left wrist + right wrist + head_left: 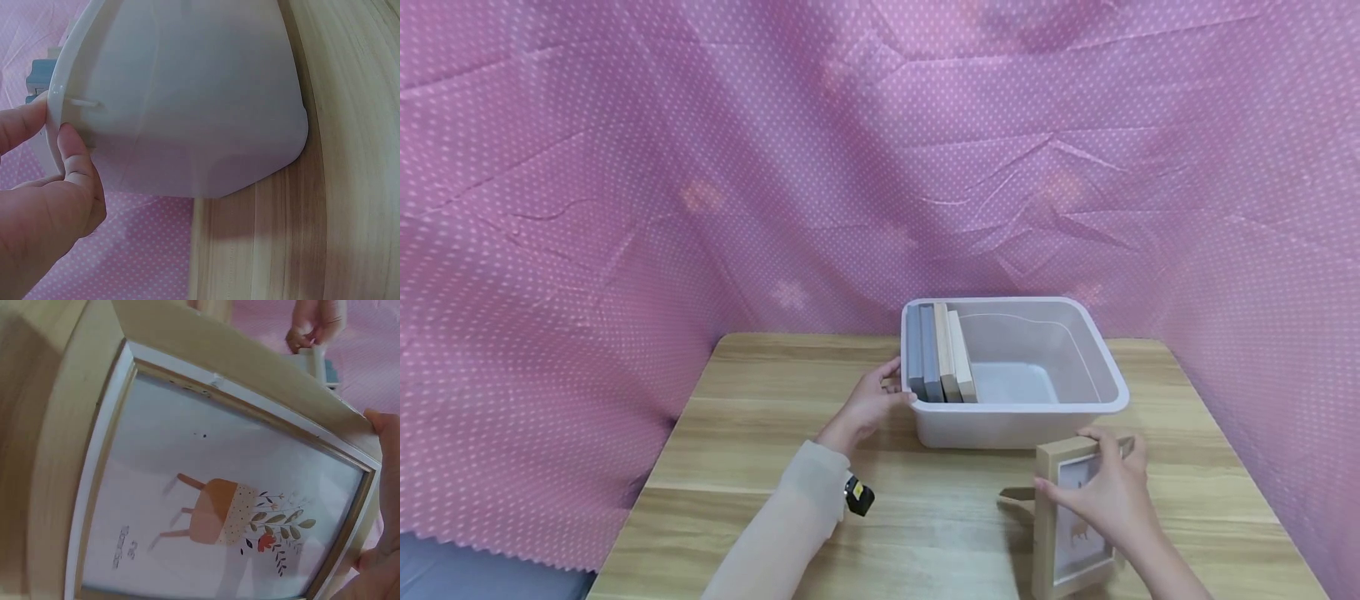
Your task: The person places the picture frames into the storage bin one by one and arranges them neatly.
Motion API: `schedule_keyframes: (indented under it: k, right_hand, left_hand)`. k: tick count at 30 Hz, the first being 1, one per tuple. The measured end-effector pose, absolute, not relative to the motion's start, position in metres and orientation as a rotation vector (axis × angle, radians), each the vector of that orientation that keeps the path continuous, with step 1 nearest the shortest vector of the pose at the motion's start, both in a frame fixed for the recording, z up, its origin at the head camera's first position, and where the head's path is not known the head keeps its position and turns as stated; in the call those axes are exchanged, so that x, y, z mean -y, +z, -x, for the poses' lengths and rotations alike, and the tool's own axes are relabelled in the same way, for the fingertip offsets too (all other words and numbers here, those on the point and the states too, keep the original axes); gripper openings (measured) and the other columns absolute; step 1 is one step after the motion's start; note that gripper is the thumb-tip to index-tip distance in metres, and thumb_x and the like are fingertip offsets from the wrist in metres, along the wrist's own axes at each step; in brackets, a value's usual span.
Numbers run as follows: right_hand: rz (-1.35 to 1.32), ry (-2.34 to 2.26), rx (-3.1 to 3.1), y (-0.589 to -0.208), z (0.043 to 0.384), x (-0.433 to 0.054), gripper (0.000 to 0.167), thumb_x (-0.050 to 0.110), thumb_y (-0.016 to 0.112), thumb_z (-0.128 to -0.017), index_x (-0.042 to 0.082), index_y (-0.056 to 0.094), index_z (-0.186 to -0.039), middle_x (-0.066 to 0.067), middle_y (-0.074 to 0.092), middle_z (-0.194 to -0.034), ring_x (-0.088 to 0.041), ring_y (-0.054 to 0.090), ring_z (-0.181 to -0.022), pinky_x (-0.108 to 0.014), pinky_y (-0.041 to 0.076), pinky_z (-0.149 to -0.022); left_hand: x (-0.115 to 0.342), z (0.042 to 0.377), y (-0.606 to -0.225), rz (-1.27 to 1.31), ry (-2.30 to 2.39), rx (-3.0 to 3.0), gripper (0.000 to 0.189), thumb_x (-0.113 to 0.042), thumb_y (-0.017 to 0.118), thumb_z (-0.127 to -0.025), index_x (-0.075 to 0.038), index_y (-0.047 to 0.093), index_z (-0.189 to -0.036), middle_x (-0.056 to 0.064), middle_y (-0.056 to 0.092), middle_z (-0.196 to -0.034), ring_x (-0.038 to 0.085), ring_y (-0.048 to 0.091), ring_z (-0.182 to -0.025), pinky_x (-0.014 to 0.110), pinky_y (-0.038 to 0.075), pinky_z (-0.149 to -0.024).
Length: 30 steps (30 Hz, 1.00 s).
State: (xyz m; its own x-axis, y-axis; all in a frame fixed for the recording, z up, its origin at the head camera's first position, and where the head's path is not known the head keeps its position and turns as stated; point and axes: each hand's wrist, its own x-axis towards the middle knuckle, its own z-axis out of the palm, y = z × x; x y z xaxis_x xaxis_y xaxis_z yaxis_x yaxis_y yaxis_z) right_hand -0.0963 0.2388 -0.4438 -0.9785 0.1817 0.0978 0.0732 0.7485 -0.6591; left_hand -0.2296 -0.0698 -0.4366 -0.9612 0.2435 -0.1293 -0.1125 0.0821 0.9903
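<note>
My left hand (pixel 868 406) grips the rim of a pale plastic bin (pixel 1000 427) at its left end, thumb and fingers on either side of the lip in the left wrist view. My right hand (pixel 1116 496) holds a light-wood picture frame (pixel 1047 533) by its upper edge. This frame stands upright in front of the bin, its back leg (pixel 1017 494) swung out to the left. Behind its pane, the right wrist view shows a print of a plant pot (pixel 215 511) with leaves and a red flower.
Inside the bin, several slim frames stand on edge at the left: two grey (pixel 932 354), one wooden (pixel 945 354) and one cream (pixel 961 358). Everything rests on a wood-grain table (pixel 760 392). Pink dotted cloth (pixel 820 167) hangs behind and at both sides.
</note>
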Motion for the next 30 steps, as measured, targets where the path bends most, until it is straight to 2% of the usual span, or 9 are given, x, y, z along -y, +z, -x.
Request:
schedule_keyframes:
  k: [9, 14, 16, 20, 25, 27, 30]
  right_hand:
    - [0.068, 1.085, 2.639, -0.409, 0.090, -0.232, 0.101, 0.038, 0.095, -0.048, 0.005, 0.041, -0.127, -0.035, 0.011, -0.136, -0.054, 0.038, -0.103, -0.072, 0.043, -0.075]
    - [-0.042, 1.109, 2.543, -0.387, 0.092, -0.235, 0.101, 0.025, 0.096, -0.045, 0.003, 0.041, -0.126, -0.028, 0.018, -0.130, -0.050, 0.034, -0.109, -0.075, 0.038, -0.078]
    - [-0.086, 1.115, 2.499, -0.378, 0.094, -0.235, 0.101, 0.021, 0.097, -0.043, 0.002, 0.041, -0.126, -0.025, 0.021, -0.125, -0.044, 0.033, -0.110, -0.072, 0.038, -0.080]
    - [-0.139, 1.130, 2.438, -0.359, 0.097, -0.236, 0.102, 0.016, 0.097, -0.040, 0.003, 0.042, -0.125, -0.021, 0.023, -0.125, -0.039, 0.033, -0.111, -0.068, 0.037, -0.083]
    - [-0.221, 1.197, 2.353, -0.334, 0.104, -0.237, 0.104, 0.005, 0.096, -0.037, 0.003, 0.044, -0.127, -0.001, 0.027, -0.125, -0.024, 0.031, -0.116, -0.073, 0.038, -0.084]
    - [-0.243, 1.199, 2.330, -0.325, 0.106, -0.237, 0.106, 0.002, 0.095, -0.036, 0.004, 0.044, -0.129, 0.007, 0.027, -0.126, -0.016, 0.031, -0.116, -0.060, 0.044, -0.091]
    - [-0.312, 1.205, 2.263, -0.313, 0.111, -0.237, 0.108, -0.003, 0.094, -0.034, 0.001, 0.044, -0.130, 0.009, 0.028, -0.126, -0.011, 0.034, -0.113, -0.030, 0.046, -0.094]
  left_hand:
    - [0.070, 0.232, -0.440, -0.140, 1.957, -2.096, 0.073, 0.008, 0.066, -0.081, -0.004, 0.035, -0.146, 0.020, 0.046, -0.132, 0.036, 0.050, -0.117, 0.034, 0.049, -0.094]
    - [0.070, 0.231, -0.439, -0.118, 1.946, -2.111, 0.073, 0.008, 0.066, -0.081, -0.005, 0.036, -0.146, 0.020, 0.046, -0.133, 0.033, 0.052, -0.115, 0.032, 0.050, -0.092]
    - [0.070, 0.229, -0.434, -0.120, 1.939, -2.114, 0.072, 0.008, 0.066, -0.082, -0.004, 0.036, -0.146, 0.021, 0.045, -0.134, 0.034, 0.052, -0.115, 0.032, 0.050, -0.091]
    - [0.069, 0.220, -0.417, -0.128, 1.936, -2.100, 0.071, 0.010, 0.064, -0.082, 0.000, 0.034, -0.145, 0.023, 0.043, -0.136, 0.037, 0.050, -0.117, 0.033, 0.050, -0.092]
    - [0.070, 0.216, -0.410, -0.121, 1.941, -2.084, 0.071, 0.010, 0.064, -0.082, 0.001, 0.033, -0.145, 0.024, 0.042, -0.137, 0.038, 0.050, -0.117, 0.032, 0.050, -0.091]
    - [0.070, 0.216, -0.410, -0.120, 1.946, -2.080, 0.071, 0.011, 0.064, -0.082, 0.001, 0.033, -0.145, 0.024, 0.042, -0.137, 0.038, 0.050, -0.117, 0.032, 0.050, -0.091]
    - [0.070, 0.217, -0.410, -0.113, 1.956, -2.066, 0.071, 0.012, 0.063, -0.081, 0.001, 0.033, -0.145, 0.023, 0.043, -0.136, 0.038, 0.050, -0.116, 0.032, 0.050, -0.090]
